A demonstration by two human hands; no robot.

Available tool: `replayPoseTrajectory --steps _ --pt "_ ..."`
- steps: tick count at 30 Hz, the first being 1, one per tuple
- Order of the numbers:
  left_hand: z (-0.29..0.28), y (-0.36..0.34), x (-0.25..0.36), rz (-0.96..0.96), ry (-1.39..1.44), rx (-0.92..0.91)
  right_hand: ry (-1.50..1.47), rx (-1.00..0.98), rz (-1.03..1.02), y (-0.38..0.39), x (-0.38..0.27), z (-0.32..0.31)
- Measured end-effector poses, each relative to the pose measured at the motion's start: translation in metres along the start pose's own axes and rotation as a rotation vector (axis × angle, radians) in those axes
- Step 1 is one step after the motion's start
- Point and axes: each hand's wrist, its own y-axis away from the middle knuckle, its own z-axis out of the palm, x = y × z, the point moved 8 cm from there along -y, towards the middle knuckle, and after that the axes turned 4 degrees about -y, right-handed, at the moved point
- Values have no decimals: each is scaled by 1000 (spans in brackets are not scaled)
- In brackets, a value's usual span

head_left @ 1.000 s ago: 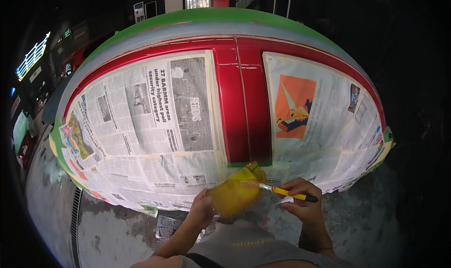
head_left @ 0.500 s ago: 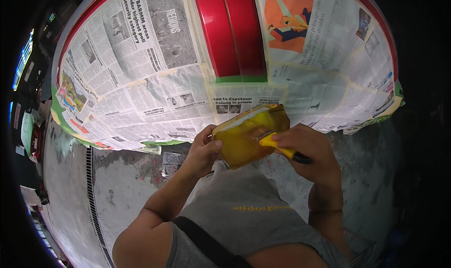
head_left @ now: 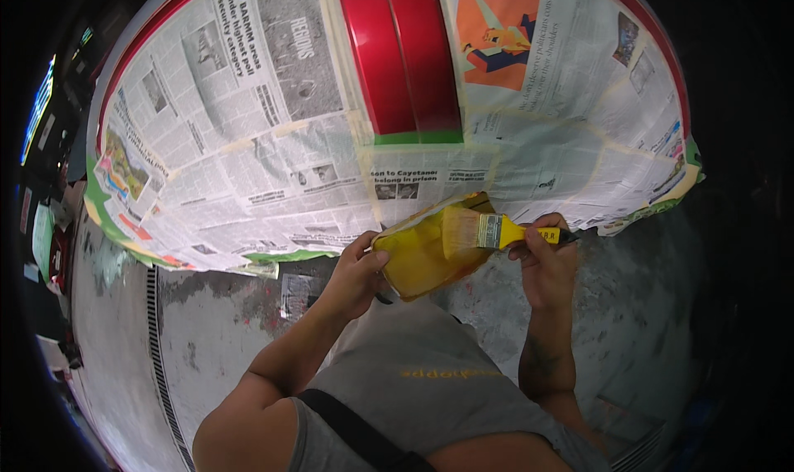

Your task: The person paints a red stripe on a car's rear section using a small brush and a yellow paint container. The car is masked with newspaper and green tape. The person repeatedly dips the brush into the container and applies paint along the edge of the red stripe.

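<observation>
My left hand (head_left: 359, 275) grips the left side of a shallow rectangular container (head_left: 409, 261), yellowish inside, held tilted before my chest. Between the fingers of my right hand (head_left: 546, 261) is the handle of a flat paintbrush (head_left: 504, 232) with a yellow-and-black handle and a metal ferrule. Its pale, yellow-tinted bristles lie over the right part of the container's inside. Whether they touch the bottom I cannot tell. Just beyond the container curves a large rounded panel covered in taped newspaper (head_left: 273, 170), with a glossy red strip (head_left: 401, 58) left uncovered down its middle.
Green masking (head_left: 422, 138) borders the strip's near end and shows along the panel's lower edges. Below is a stained concrete floor (head_left: 223, 331) with a long drain grate (head_left: 159, 348) at left. A scrap of newspaper (head_left: 299, 294) lies on the floor.
My right hand has turned and shifted slightly, so the brush now lies nearly level with its bristles in view. Before, the handle slanted down to the right. The container stays in my left hand.
</observation>
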Motion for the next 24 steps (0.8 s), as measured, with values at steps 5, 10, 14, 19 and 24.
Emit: replayPoseTrajectory --steps 5,10,14,19,24 --pt "-19 -17 12 25 9 -71 -356 118 55 5 41 -9" --pt "-62 -30 42 27 29 -97 -587 144 -1 -5 56 39" --pt "-105 -38 76 -15 28 -223 -503 128 -212 -27 41 85" --pt "-152 -33 116 -52 -17 -313 -313 128 -559 -71 19 151" --pt "-178 -30 134 -15 -13 -262 481 109 -1134 -112 -43 247"
